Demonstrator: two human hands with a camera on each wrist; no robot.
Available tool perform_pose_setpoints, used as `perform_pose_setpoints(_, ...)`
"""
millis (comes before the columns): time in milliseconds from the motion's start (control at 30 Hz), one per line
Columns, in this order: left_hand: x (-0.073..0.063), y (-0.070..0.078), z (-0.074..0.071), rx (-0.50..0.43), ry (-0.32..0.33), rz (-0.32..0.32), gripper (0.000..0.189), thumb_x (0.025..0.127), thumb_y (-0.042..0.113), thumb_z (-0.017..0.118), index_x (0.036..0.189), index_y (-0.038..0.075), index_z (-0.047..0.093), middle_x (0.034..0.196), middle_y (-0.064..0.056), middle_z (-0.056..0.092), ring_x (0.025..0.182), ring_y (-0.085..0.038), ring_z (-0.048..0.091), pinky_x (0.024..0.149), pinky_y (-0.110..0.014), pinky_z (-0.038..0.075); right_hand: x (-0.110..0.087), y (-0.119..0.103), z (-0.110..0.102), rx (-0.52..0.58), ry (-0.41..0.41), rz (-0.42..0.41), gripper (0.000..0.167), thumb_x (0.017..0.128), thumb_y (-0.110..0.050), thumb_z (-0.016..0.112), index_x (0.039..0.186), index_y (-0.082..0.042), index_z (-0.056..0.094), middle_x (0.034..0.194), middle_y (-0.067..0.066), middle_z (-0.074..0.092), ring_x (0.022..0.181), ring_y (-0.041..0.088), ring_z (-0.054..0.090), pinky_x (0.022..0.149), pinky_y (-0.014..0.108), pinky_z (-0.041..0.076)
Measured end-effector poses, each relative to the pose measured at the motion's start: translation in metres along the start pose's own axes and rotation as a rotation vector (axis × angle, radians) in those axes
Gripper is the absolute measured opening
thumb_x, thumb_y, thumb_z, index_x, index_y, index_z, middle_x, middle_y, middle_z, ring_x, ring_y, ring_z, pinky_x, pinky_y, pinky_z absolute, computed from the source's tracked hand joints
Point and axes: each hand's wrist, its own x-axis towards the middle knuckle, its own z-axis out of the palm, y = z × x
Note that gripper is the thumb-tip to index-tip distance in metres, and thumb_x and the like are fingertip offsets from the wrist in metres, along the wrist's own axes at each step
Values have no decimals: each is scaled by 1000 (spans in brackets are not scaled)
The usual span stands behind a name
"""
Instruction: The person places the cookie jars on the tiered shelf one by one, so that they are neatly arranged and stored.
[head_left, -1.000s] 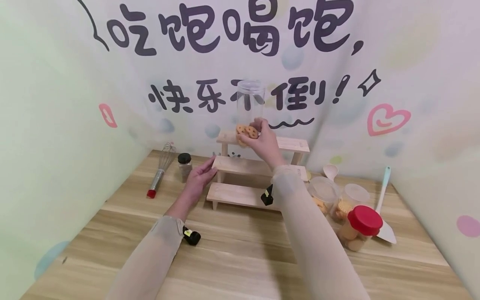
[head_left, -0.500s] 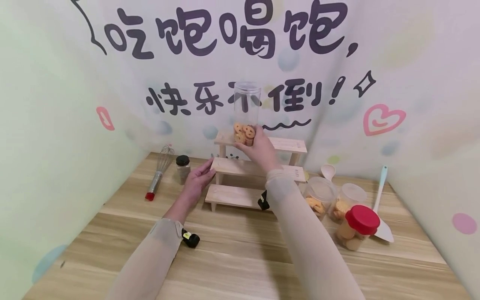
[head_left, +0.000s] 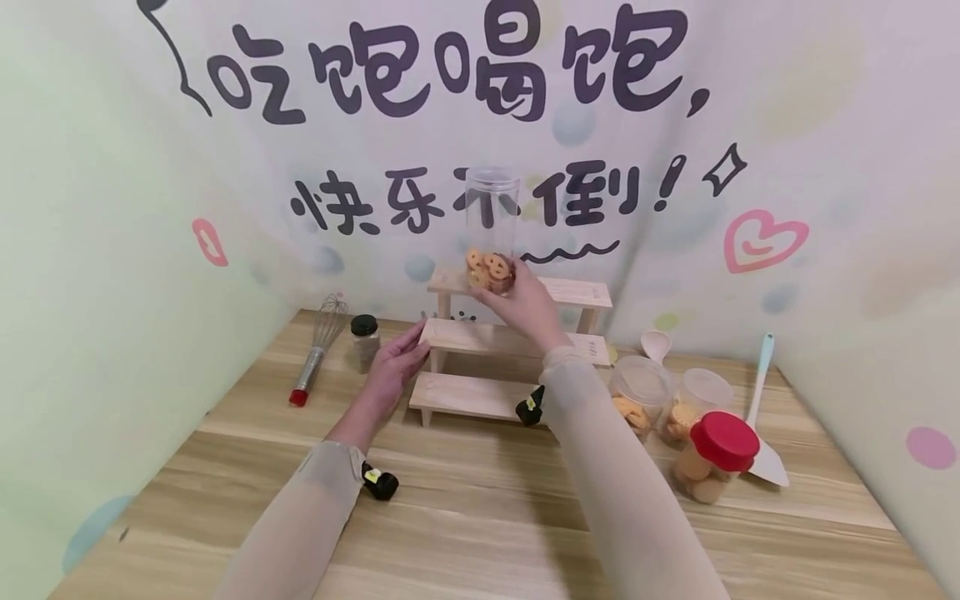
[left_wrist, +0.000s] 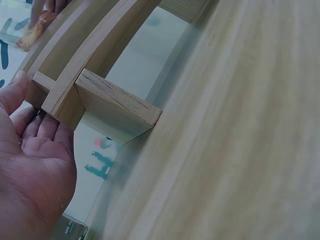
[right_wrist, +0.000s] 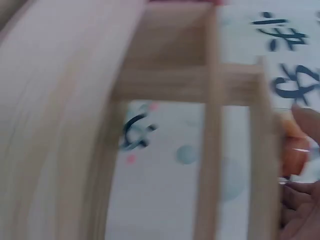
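Observation:
In the head view, my right hand grips the lower part of a tall clear jar with several cookies in its bottom. The jar is upright at the top step of a three-tier wooden stand, left of its middle; whether its base touches the wood is hidden. My left hand holds the left end of the middle step. In the left wrist view, the thumb of that hand lies over the board's end and the fingers lie beneath. The right wrist view shows my right hand blurred beside the cookies.
A whisk and a black-lidded jar are left of the stand. To its right stand two clear jars of snacks, a left one and a right one, a red-lidded jar, a spoon and a spatula.
My right hand sits slightly lower on the jar, and the jar is a little further left along the top step. The left hand stays on the stand. The head view has shifted slightly.

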Motion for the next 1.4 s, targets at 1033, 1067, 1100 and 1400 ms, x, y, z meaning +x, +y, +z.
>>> perform_pose_setpoints(1033,-1,10,0,-42,16,-9,57,101,5,58,154,10,38,163,-4,29,146,-21,35,114,-28,38,-117,29,-85,100,34,-371,53,98,-36,67,146,-17,53,146,-1,55,135,19,49,113,48,40)
perform_pose_setpoints(1067,-1,10,1,-41,11,-12,57,101,5,57,154,10,37,163,-4,28,146,-21,35,115,-29,37,-121,32,-91,72,34,-369,54,98,-35,67,146,-17,53,146,-1,55,135,20,50,112,49,40)
perform_pose_setpoints(1100,-1,9,3,-37,10,-14,57,101,6,57,155,11,37,163,-4,29,146,-21,35,115,-29,37,-126,36,-98,47,29,-359,54,97,-35,68,146,-18,52,146,-1,55,135,20,50,112,50,40)
perform_pose_setpoints(1400,-5,1,9,-37,-7,8,58,103,8,56,156,10,35,164,-5,26,147,-21,32,117,-30,33,-157,92,-152,-192,-160,-210,67,96,-43,68,151,-15,43,153,7,45,140,30,41,112,59,38)
